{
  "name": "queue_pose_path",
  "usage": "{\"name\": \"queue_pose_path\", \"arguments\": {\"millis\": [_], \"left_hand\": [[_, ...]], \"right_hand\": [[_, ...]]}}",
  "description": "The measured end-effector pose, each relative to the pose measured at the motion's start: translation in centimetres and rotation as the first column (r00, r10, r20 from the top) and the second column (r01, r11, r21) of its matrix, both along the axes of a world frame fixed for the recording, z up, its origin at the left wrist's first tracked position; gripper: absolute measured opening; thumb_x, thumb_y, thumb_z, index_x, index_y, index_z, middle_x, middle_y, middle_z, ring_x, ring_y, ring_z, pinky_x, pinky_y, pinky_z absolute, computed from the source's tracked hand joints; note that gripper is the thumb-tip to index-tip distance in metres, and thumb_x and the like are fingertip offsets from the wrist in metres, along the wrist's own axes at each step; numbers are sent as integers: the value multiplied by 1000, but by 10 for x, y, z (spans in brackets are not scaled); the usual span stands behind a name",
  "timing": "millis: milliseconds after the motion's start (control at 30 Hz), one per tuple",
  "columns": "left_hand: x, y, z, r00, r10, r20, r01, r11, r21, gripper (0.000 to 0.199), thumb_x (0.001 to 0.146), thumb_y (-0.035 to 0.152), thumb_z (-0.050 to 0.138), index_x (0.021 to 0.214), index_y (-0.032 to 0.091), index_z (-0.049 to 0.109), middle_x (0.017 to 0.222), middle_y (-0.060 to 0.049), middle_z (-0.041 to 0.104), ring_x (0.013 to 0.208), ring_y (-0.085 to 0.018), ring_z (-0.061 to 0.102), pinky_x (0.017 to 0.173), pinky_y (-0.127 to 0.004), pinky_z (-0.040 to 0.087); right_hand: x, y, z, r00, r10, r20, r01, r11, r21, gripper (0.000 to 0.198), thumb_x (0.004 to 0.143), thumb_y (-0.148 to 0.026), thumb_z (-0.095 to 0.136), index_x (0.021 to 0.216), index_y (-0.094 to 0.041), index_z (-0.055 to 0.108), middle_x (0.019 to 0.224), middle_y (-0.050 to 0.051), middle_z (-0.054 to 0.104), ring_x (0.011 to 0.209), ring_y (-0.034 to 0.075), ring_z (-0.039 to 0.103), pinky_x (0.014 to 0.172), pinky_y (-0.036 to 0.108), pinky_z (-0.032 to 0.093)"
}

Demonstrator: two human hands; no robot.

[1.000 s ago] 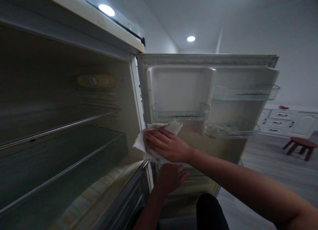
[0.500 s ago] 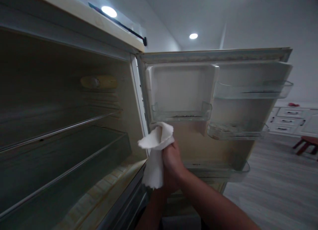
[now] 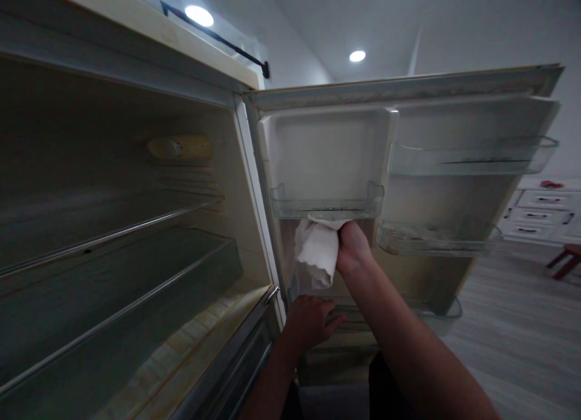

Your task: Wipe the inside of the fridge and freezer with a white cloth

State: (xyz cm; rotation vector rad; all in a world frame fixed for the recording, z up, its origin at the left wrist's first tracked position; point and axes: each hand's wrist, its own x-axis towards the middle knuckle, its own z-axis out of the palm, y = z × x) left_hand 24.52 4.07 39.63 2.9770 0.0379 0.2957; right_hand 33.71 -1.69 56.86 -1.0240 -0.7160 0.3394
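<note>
My right hand [image 3: 354, 250] is closed on a white cloth [image 3: 318, 250] with a ragged edge. It holds the cloth against or just below the small clear door bin [image 3: 327, 208] on the inside of the open fridge door [image 3: 333, 144]; whether they touch I cannot tell. Lower down, my left hand [image 3: 311, 320] has its fingers apart and holds nothing. That hand is in front of the lowest clear door bin [image 3: 436, 314], close to the hinge side.
On the left is the open fridge compartment [image 3: 231, 226] with a glass shelf [image 3: 113, 231], a clear drawer [image 3: 213, 256] and a yellowed lamp cover [image 3: 181, 147]. More door bins [image 3: 472, 160] are at the right. White cabinets [image 3: 540, 211] and a red stool [image 3: 565, 261] stand beyond.
My right hand has moved right and slightly up with the cloth, toward the small door bin. My left hand has come apart from it and now shows lower down. The view has shifted slightly.
</note>
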Motion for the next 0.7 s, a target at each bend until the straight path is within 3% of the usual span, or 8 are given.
{"name": "queue_pose_path", "arguments": {"millis": [133, 333, 533, 633, 700], "left_hand": [[-1, -1, 2, 1000, 9, 5, -10, 1000, 29, 50, 95, 63, 42, 95, 23, 73, 90, -10, 76, 88, -27, 72, 77, -35, 48], [7, -4, 3, 1000, 30, -4, -30, 998, 54, 51, 95, 64, 41, 93, 24, 72, 85, -7, 76, 83, -26, 72, 75, -34, 48], [18, -9, 4, 998, 68, -17, -67, 996, 65, 51, 95, 65, 41, 98, 24, 72, 91, -8, 77, 88, -27, 73, 76, -36, 49], [19, -8, 4, 999, 48, -12, -47, 997, 62, 49, 96, 63, 40, 96, 25, 71, 92, -7, 78, 88, -27, 73, 76, -36, 50], [17, -7, 4, 999, 43, 0, -43, 997, 60, 48, 96, 62, 40, 94, 24, 70, 90, -6, 77, 87, -27, 73, 75, -36, 50]], "right_hand": [[5, -31, 1, 996, -83, -13, 83, 996, -9, 62, 86, -61, 25, 93, -18, 69, 72, 13, 68, 84, 29, 68, 80, 47, 58], [-3, -58, 4, 981, -175, 82, 176, 984, 3, 65, 92, -57, 17, 100, -19, 70, 80, 14, 70, 89, 28, 69, 86, 48, 56], [-8, -96, -21, 930, -296, 218, 290, 955, 60, 60, 96, -52, 21, 111, -21, 71, 96, 13, 73, 101, 28, 70, 91, 50, 55], [-8, -133, -31, 860, -433, 271, 419, 901, 112, 42, 93, -46, 40, 115, -28, 71, 106, 10, 73, 105, 28, 69, 91, 50, 55], [-3, -159, -23, 793, -506, 338, 500, 859, 113, 39, 93, -46, 44, 118, -31, 70, 109, 9, 73, 106, 28, 68, 90, 51, 55]]}}
